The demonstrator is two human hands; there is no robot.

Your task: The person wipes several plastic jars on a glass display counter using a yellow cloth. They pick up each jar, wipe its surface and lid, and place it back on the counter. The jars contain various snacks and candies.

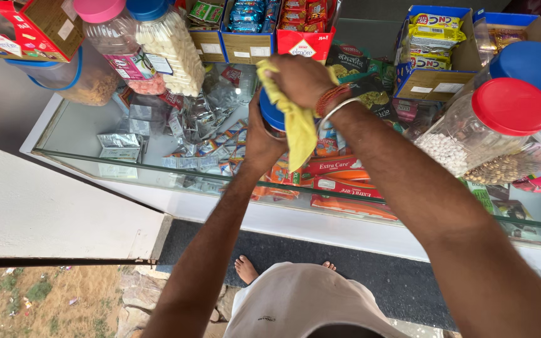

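Wiping in progress: right hand [298, 78] presses yellow cloth [295, 119] onto blue-lidded jar [272, 116], left hand [259, 141] grip closed around it, above glass surface [95, 134]. Red-lidded jar [483, 125] to its right stands untouched.

Red-lidded jar [496, 128] of white sweets, pink-lidded jar [117, 44], snack cartons [436, 53] on glass counter [89, 134]; sachets, possibly, beneath.
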